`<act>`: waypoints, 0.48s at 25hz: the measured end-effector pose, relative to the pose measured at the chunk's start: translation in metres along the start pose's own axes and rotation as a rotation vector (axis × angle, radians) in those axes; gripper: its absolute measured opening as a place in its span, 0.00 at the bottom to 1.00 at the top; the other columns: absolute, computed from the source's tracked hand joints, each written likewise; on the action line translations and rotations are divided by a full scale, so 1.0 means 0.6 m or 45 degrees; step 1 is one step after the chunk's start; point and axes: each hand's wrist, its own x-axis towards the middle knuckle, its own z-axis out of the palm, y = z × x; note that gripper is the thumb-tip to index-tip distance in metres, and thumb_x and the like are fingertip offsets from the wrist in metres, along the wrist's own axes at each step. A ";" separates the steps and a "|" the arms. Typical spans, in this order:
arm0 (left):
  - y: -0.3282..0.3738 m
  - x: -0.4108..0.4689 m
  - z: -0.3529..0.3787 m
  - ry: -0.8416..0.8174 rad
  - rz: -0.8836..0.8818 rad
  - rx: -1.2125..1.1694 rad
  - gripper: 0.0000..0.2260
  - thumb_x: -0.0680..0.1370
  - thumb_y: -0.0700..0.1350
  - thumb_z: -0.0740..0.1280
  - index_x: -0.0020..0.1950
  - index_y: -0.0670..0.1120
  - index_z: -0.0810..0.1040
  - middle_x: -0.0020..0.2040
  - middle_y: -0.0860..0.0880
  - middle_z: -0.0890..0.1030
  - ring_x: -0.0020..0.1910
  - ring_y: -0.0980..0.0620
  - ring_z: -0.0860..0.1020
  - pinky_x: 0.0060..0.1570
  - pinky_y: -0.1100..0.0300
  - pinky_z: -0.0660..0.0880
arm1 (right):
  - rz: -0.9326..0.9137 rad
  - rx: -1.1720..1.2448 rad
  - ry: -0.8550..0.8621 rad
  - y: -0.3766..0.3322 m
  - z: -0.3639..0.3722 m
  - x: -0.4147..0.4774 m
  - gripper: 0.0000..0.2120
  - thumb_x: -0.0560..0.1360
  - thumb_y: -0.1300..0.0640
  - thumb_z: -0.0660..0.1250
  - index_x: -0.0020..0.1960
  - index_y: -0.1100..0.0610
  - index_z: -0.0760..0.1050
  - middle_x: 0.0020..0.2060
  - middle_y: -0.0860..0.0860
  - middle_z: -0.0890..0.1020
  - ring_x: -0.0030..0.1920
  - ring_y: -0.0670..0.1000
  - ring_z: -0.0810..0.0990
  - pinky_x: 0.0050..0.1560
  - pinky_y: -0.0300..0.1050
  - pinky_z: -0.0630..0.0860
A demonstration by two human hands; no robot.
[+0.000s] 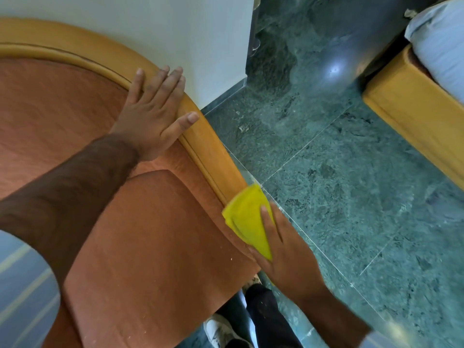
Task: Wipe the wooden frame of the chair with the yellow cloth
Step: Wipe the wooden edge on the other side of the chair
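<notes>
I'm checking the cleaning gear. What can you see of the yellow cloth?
The yellow cloth is bright, soft-looking and folded into a rough wedge with layered edges. The right hand grips it, thumb on top, pressing it on the lower end of the chair's wooden frame, beside the orange cushion.

Green marble floor (339, 197) carries chair (150, 247), bed (414, 116)

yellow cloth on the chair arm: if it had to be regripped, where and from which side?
Probably the folded yellow cloth's near half, coming from the floor side, as the right hand does now. The cloth lies draped over the curved wooden chair frame, its far corner free, so a grip there keeps the wiping face flat against the wood.
</notes>
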 end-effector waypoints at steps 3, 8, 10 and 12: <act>0.001 -0.001 0.001 -0.005 -0.006 0.006 0.40 0.81 0.66 0.38 0.85 0.41 0.50 0.87 0.44 0.51 0.86 0.46 0.46 0.83 0.39 0.39 | 0.012 -0.014 -0.029 0.029 0.001 -0.074 0.40 0.81 0.32 0.56 0.84 0.52 0.48 0.84 0.54 0.53 0.81 0.57 0.64 0.68 0.56 0.79; 0.000 0.001 0.003 0.010 0.005 0.009 0.41 0.80 0.68 0.37 0.85 0.41 0.50 0.87 0.44 0.51 0.86 0.46 0.47 0.83 0.39 0.39 | 0.054 -0.178 -0.013 -0.025 0.003 0.009 0.39 0.83 0.33 0.52 0.83 0.59 0.52 0.81 0.61 0.60 0.80 0.62 0.63 0.73 0.60 0.72; 0.000 0.001 0.004 0.017 0.004 0.008 0.42 0.80 0.68 0.37 0.85 0.41 0.50 0.87 0.44 0.52 0.86 0.46 0.47 0.83 0.39 0.40 | 0.063 -0.161 0.061 -0.069 0.002 0.097 0.40 0.83 0.34 0.53 0.83 0.61 0.52 0.81 0.63 0.60 0.81 0.63 0.61 0.75 0.61 0.70; -0.002 0.000 0.005 0.015 0.010 -0.005 0.44 0.79 0.70 0.35 0.85 0.41 0.51 0.87 0.44 0.52 0.86 0.46 0.48 0.83 0.39 0.40 | 0.062 -0.048 0.160 -0.123 -0.003 0.204 0.41 0.82 0.35 0.57 0.82 0.63 0.52 0.82 0.64 0.58 0.82 0.64 0.59 0.77 0.60 0.66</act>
